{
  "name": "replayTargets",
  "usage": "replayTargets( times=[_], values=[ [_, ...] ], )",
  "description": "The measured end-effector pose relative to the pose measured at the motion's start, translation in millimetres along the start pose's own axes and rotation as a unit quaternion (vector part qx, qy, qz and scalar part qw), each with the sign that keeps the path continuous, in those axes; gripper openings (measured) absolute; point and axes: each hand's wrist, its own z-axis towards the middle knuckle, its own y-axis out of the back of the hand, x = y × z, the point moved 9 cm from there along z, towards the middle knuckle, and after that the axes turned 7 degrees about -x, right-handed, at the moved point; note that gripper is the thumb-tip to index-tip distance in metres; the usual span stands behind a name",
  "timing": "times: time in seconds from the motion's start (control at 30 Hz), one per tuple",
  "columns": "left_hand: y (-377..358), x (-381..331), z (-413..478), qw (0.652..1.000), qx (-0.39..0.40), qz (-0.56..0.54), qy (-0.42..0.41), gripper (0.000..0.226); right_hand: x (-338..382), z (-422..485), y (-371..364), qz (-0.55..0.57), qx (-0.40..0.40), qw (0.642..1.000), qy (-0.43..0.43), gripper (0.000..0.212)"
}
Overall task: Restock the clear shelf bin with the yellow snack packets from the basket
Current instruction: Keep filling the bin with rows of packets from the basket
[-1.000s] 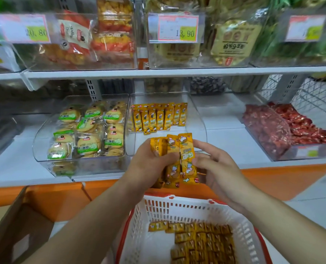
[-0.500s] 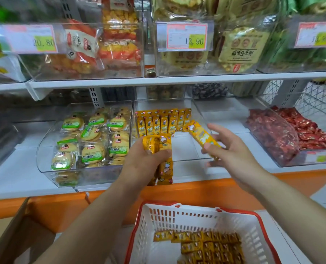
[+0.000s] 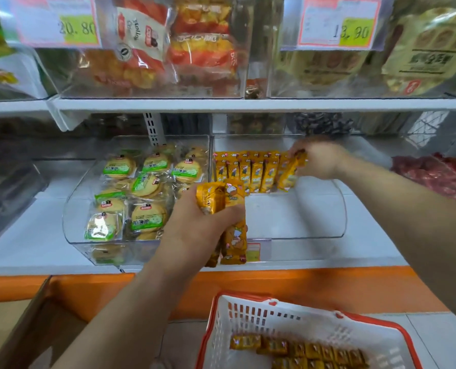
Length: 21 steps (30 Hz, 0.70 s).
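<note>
— Yellow packet row (image 3: 248, 171): position?
— Stood upright along the back of the clear bin (image 3: 301, 217). One more packet (image 3: 288, 174), tilted, is pinched by the right hand (image 3: 320, 161) at the row's right end, inside the bin.
— Left hand (image 3: 195, 230)?
— Closed around a bunch of packets (image 3: 233, 235), held at the bin's front wall, left side. Further packets (image 3: 301, 350) are seen in the basket (image 3: 274, 312), in front of and below the bin.

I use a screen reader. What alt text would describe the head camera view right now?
A person's right hand holds a yellow snack packet at the end of a row in the clear shelf bin; the left hand grips more packets, and a white basket sits below.
</note>
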Motion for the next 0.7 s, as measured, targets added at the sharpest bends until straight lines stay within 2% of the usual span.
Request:
replayTargets(
  times=[0.13, 0.3, 0.43, 0.7],
  values=[
    [0, 7, 4, 1.0, 0.019, -0.009, 0.001, 0.027, 1, 26, -31, -0.07, 0.072, 0.995, 0.008, 0.043],
    [10, 15, 7, 1.0, 0.016, 0.014, 0.001, 0.03, 5, 43, -40, -0.112, 0.072, 0.991, 0.009, 0.042],
    [11, 23, 8, 0.999, 0.017, 0.029, 0.007, 0.032, 6, 51, -46, -0.128, 0.072, 0.989, -0.013, 0.05],
    [6, 24, 8, 0.999, 0.022, 0.039, -0.001, 0.027, 7, 52, -50, -0.131, 0.034, 0.991, 0.015, 0.05]
  ],
)
